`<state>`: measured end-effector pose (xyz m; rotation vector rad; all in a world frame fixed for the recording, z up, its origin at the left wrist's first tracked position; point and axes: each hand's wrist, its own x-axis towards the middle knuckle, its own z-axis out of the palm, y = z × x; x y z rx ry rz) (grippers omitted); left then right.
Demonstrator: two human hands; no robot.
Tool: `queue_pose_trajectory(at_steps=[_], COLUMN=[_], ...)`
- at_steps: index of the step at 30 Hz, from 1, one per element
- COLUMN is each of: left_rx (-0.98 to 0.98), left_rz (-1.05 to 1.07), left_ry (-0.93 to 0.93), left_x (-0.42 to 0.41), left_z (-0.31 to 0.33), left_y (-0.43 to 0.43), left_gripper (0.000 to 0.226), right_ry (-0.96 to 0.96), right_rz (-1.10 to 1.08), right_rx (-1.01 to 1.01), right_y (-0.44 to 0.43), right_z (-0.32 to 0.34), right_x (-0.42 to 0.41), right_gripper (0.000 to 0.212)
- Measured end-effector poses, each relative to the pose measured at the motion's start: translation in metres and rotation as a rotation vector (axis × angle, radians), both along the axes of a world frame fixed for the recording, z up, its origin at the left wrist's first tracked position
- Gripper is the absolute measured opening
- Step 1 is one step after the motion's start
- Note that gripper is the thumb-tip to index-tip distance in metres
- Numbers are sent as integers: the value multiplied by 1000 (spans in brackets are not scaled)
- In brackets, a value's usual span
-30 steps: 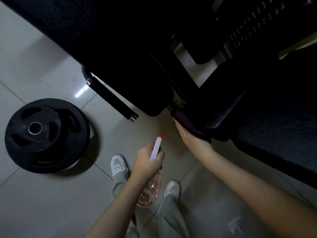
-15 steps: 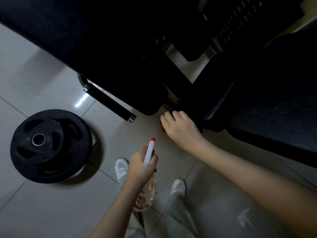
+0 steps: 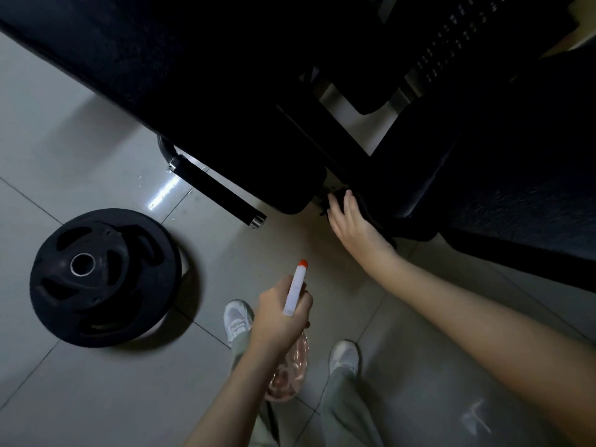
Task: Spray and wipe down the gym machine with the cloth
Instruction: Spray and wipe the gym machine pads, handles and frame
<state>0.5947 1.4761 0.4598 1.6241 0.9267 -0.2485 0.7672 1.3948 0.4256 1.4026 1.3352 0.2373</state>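
Note:
The black gym machine (image 3: 225, 91) fills the top of the head view, with dark padded parts and a frame. My right hand (image 3: 351, 225) presses a dark cloth (image 3: 375, 217) against the low end of a pad at the machine's frame; the cloth is mostly hidden under the palm. My left hand (image 3: 280, 314) is closed around a pink clear spray bottle (image 3: 288, 372), whose white nozzle with an orange tip (image 3: 295, 290) points up toward the machine. The bottle hangs apart from the machine, above the floor.
A black weight plate (image 3: 103, 275) lies on the grey tiled floor at the left. A black handle bar with a chrome end (image 3: 219, 196) juts out from under the machine. My two white shoes (image 3: 238, 317) stand below the hands.
My right hand has shifted along the pad's lower end with the cloth, from knuckles-up to fingers reaching upward. The left hand keeps holding the bottle almost still.

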Motion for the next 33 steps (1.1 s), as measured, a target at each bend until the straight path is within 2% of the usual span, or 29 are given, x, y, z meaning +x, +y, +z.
queue_pose_trajectory(at_steps=[4,9,13,20,22,25,29,33], left_rx=[21,25,38,3,21,58,71,95], left_rz=[-48,-43,-65,8,22,50,91,136], left_ry=[8,18,-25,-98,-118,-164,-227,-281], left_x=[-13,-19,-14,-1,0,-2,-6,-11], left_z=[-5,9,29,82,97,123,163,207], left_y=[-4,-7,-10,-15,-15,-19,-35,-62], left_gripper=[22,10,10,7,12,20,17,24], right_ry=[30,93,113,300,384,586,698,814], right_rz=[49,46,58,-72,-210,-488,-629,-726], right_rx=[-128,-162,-184,-48,83,523,991,1219], right_y=[10,0,-20,-46,-46,-46,-69,-101], right_z=[-10,9,34,85,104,147,198,257], right_x=[-4,-4,-7,-14,-20,-32,-38,-42], right_gripper=[74,62,57,50,45,32,47,50])
